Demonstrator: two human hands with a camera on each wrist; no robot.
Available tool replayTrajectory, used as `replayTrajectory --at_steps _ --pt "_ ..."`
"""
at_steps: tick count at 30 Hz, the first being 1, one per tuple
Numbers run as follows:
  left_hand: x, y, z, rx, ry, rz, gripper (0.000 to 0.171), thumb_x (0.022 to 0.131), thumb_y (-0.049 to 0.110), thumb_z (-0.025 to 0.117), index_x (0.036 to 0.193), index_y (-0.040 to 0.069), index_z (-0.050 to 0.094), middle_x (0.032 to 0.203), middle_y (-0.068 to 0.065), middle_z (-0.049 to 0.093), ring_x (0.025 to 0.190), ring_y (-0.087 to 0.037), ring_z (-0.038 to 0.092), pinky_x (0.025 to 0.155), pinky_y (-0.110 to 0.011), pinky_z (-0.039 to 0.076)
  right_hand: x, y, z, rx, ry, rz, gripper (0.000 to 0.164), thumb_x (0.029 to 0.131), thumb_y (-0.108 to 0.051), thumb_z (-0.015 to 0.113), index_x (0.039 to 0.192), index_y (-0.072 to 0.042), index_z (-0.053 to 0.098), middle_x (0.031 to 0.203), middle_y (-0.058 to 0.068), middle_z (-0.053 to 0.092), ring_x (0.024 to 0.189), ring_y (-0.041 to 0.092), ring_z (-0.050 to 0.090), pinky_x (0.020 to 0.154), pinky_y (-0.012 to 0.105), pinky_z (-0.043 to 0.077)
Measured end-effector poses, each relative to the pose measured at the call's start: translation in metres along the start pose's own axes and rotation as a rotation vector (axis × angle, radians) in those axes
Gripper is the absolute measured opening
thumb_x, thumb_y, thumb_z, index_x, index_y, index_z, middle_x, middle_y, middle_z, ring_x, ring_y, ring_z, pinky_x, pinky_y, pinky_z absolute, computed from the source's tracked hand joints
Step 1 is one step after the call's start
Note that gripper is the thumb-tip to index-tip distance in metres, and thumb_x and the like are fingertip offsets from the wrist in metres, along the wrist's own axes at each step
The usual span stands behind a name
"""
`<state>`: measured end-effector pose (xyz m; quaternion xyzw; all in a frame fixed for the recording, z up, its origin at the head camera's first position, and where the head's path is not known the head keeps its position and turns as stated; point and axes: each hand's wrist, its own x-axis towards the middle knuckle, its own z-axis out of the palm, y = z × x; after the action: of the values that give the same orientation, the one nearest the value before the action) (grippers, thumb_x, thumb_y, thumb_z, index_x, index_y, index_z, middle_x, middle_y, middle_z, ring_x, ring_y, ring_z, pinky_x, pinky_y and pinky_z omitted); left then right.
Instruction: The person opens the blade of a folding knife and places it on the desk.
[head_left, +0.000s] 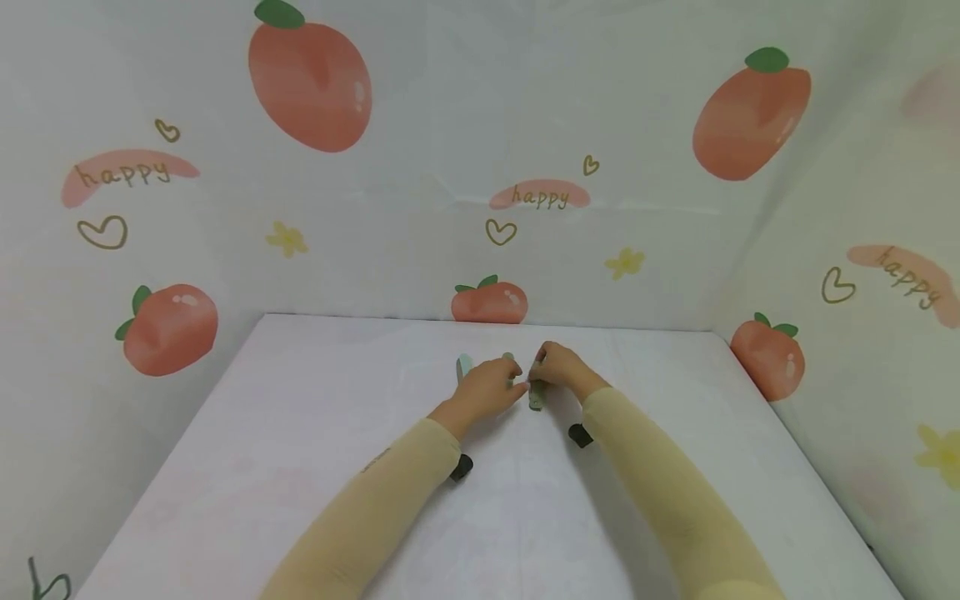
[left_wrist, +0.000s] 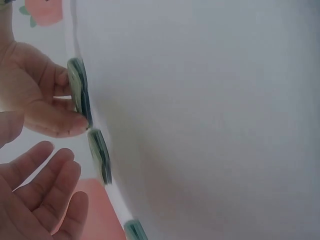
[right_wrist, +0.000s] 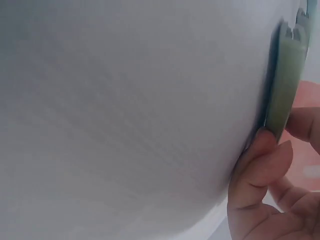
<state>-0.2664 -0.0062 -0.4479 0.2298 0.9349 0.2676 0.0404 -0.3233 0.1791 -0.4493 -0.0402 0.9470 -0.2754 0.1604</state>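
Observation:
My right hand [head_left: 562, 367] pinches a slim green layered object [right_wrist: 284, 82] between thumb and fingers. It has a notched end, lies lengthwise on the white table, and its kind cannot be told. To its left lies a second slim green object [left_wrist: 100, 157], partly hidden by my left hand [head_left: 486, 387] in the head view. That hand hovers beside it with fingers loosely spread, holding nothing. A third, pale blue-green piece [head_left: 463, 365] rests farther left, beyond my left wrist.
White cloth covers the table [head_left: 315, 417]. Behind it rises a backdrop [head_left: 420, 208] printed with fruit, hearts and lettering, which also closes off both sides. A black wrist device [head_left: 581, 435] shows under the right sleeve, another [head_left: 462, 467] under the left.

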Motion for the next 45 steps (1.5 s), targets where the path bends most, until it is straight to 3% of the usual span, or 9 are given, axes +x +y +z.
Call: replayTrajectory --at_steps 10,19,24,35,45 --pt "-0.003 0.013 0.009 -0.026 0.028 -0.070 0.035 0.099 0.035 0.064 0.121 0.008 0.068 0.117 -0.007 0.070 0.108 -0.024 0.066 0.090 -0.039 0.052 -0.015 0.001 0.000 0.255 -0.003 0.032 0.027 0.091 -0.016 0.069 0.107 -0.001 0.054 0.084 0.007 0.058 0.068 0.014 0.055 0.063 0.025 0.048" --pt "-0.008 0.023 0.015 -0.007 0.090 -0.118 0.030 0.097 0.035 0.066 0.112 0.009 0.069 0.093 0.000 0.069 0.083 -0.018 0.064 0.071 -0.033 0.051 -0.027 -0.003 -0.009 0.437 -0.011 -0.026 0.026 0.096 -0.012 0.066 0.113 0.002 0.051 0.092 0.011 0.061 0.069 0.014 0.059 0.067 0.027 0.054" --pt "-0.007 0.025 0.017 -0.022 0.113 -0.132 0.032 0.096 0.034 0.068 0.113 0.008 0.068 0.092 0.000 0.071 0.083 -0.018 0.066 0.070 -0.033 0.051 -0.034 -0.004 -0.012 0.508 -0.011 -0.038 0.026 0.096 -0.011 0.067 0.113 0.001 0.051 0.089 0.010 0.063 0.068 0.014 0.060 0.066 0.025 0.053" --pt "-0.012 0.022 0.015 -0.099 0.109 -0.122 0.031 0.095 0.035 0.070 0.114 0.011 0.065 0.077 0.007 0.067 0.066 -0.008 0.059 0.060 -0.026 0.047 -0.053 -0.006 -0.018 0.611 -0.052 -0.081 0.025 0.098 -0.013 0.065 0.112 0.003 0.050 0.089 0.007 0.065 0.074 0.015 0.061 0.073 0.027 0.053" --pt "-0.020 0.019 0.005 -0.138 0.041 -0.030 0.024 0.096 0.035 0.069 0.096 0.016 0.054 0.072 0.007 0.055 0.061 -0.008 0.052 0.057 -0.024 0.041 -0.065 -0.003 -0.021 0.649 -0.122 -0.183 0.022 0.100 -0.012 0.062 0.114 0.003 0.053 0.093 0.005 0.064 0.080 0.015 0.063 0.079 0.028 0.053"
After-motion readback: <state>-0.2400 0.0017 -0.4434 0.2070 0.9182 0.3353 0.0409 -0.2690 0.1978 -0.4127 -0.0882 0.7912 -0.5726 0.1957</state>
